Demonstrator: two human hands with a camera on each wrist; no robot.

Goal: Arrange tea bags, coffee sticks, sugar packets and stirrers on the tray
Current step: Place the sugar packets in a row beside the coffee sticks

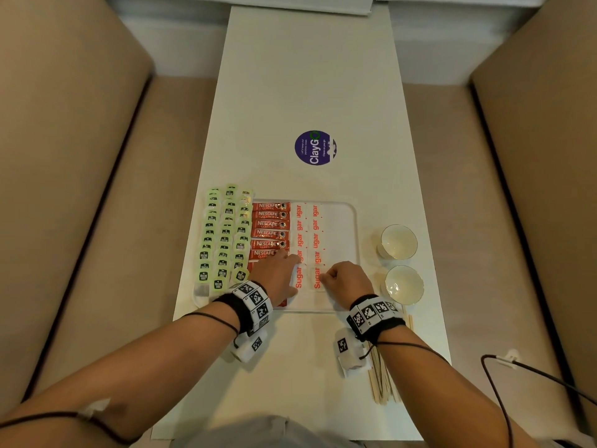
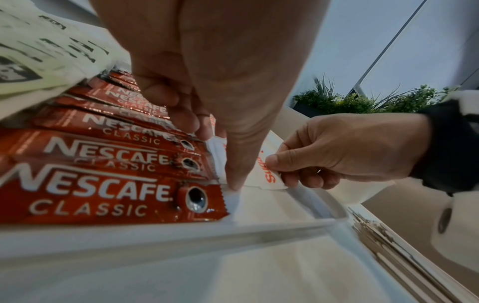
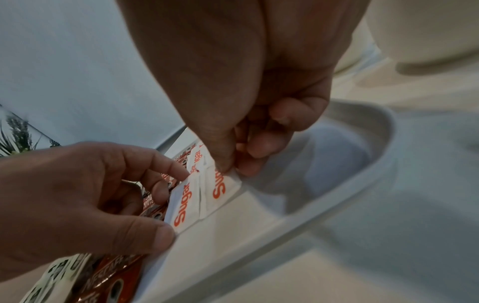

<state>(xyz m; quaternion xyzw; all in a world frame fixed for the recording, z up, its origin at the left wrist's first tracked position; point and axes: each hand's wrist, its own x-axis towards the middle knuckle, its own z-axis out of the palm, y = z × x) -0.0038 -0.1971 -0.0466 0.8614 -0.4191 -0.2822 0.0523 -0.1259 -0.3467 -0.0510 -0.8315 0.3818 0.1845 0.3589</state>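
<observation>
Sugar packets are laid in two columns on the white tray (image 1: pixel 350 221), beside one column of red Nescafé coffee sticks (image 1: pixel 270 224) and three columns of green tea bags (image 1: pixel 223 237). The nearest right-column sugar packet (image 3: pixel 220 184) is pinched by the right hand (image 1: pixel 345 278), while its neighbour (image 3: pixel 185 205) is held between the thumb and fingertips of the left hand (image 1: pixel 277 273). Two white cups (image 1: pixel 399 241) and a bundle of wooden stirrers (image 1: pixel 382 379) are seen off the tray, on the right.
</observation>
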